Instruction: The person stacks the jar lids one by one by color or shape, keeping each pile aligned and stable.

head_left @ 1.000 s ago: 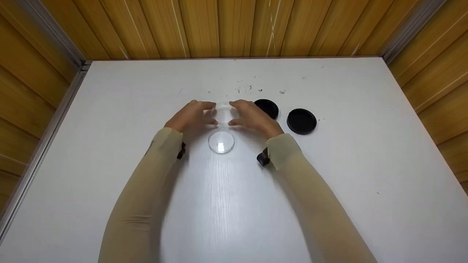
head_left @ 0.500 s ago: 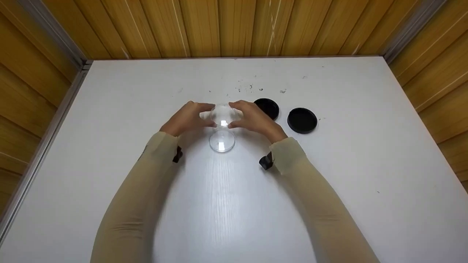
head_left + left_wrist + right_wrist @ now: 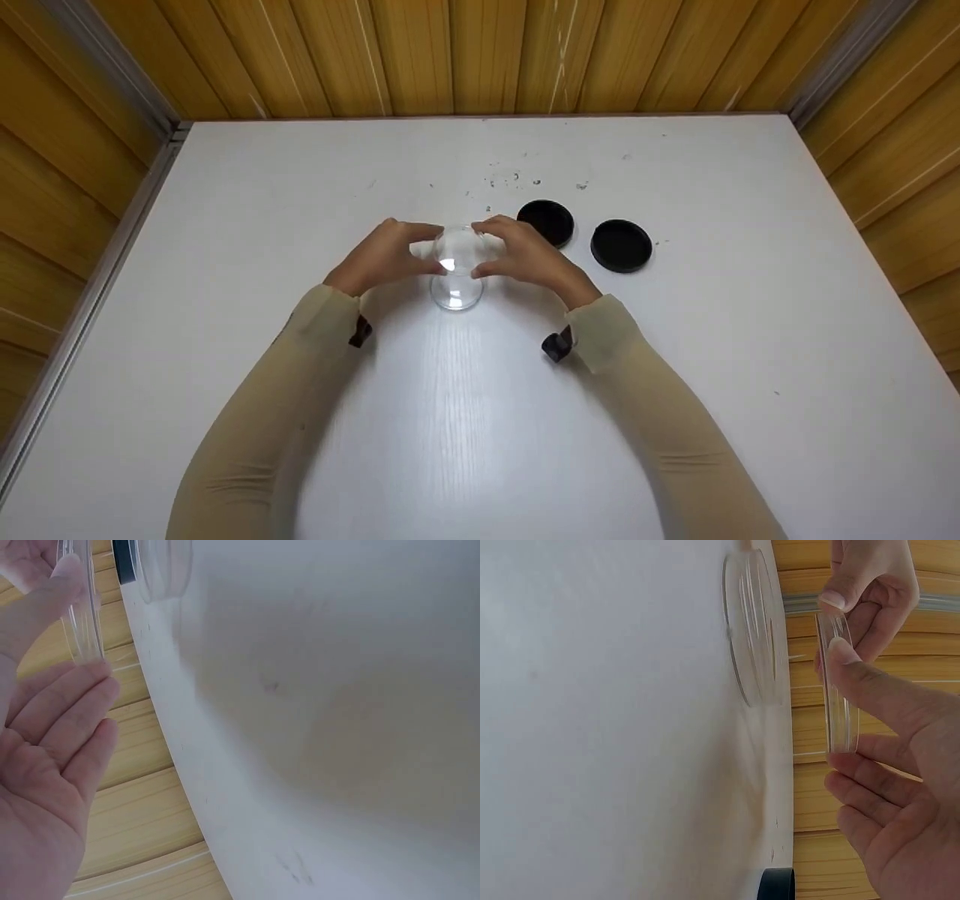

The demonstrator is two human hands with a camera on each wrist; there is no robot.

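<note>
Both hands pinch one clear petri dish [image 3: 460,247] by opposite edges, thumbs toward the near side. My left hand [image 3: 386,257] is at its left rim and my right hand [image 3: 529,257] at its right. In the right wrist view the held dish [image 3: 840,709] hangs level above the table, with the thumb [image 3: 845,652] on its side. A second clear petri dish [image 3: 456,294] lies on the table just below and nearer; the held one overlaps its far part in the head view. The left wrist view shows the held dish [image 3: 84,634] edge-on.
Two round black shallow dishes [image 3: 621,246] lie beyond and to the right of the right hand; the left one [image 3: 547,221] is close behind its fingers. Dark specks mark the white table [image 3: 712,315] near its back. Wood-look panels [image 3: 480,56] stand behind and at both sides.
The held dish has risen and come nearer, from behind the second clear dish to partly over it. Both hands moved with it; the black dishes stayed put.
</note>
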